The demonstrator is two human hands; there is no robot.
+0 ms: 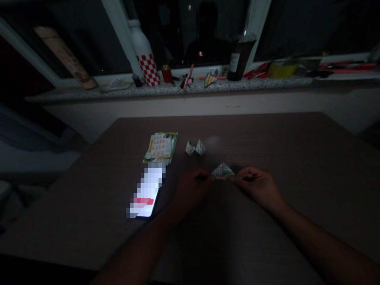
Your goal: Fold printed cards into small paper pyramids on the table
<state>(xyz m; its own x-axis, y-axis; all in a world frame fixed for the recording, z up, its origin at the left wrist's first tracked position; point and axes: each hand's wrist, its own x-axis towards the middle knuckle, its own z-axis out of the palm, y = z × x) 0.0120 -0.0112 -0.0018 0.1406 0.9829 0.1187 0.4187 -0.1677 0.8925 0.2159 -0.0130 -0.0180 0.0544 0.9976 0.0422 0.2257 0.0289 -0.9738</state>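
Observation:
A small printed paper folded into a triangle (223, 170) is pinched between both my hands over the wooden table (267, 138). My left hand (194, 184) closes on its left corner with thumb and finger. At the right corner, my right hand (257, 184) grips it in the same way, fingers curled. Beyond my left hand stand two small folded paper pieces (195, 148), pointed at the top and close together. A stack of printed paper sheets (160, 147) lies to their left. Nearer me, left of my left hand, rests a phone (147, 192) with its screen lit.
Behind the table runs a speckled stone windowsill (178, 92). On it stand a red-checked white bottle (145, 55), a small red jar (166, 74), a dark labelled bag (239, 59), a tall tube (65, 57), pens and another folded paper piece (210, 79). The room is dim.

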